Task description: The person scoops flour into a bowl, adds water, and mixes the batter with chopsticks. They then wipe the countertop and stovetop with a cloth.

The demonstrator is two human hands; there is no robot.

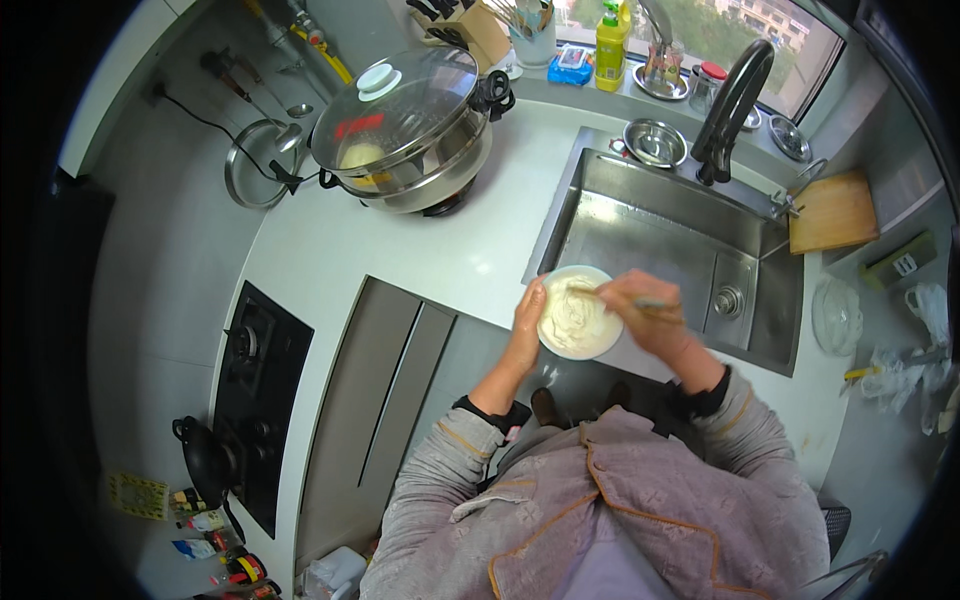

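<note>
My left hand [527, 322] grips the left side of a white bowl [550, 283], thumb up along its rim. Thick cream-coloured batter or dough [576, 321] fills much of the bowl, with swirl marks on its surface. My right hand [646, 309] is closed around what look like wooden chopsticks [581, 291], whose tips dip into the mixture. The right hand is slightly blurred. The bowl is held in the air at the counter's front edge, by the near left corner of the stainless steel sink [637, 217].
A lidded steamer pot [420, 161] stands on the white counter [480, 240], pale food visible through its glass lid. Left are a gas hob [274, 375] and a black wok [202, 457]. The faucet [731, 105] rises behind the sink, beside a metal bowl [655, 142]. A cutting board [832, 214] leans right.
</note>
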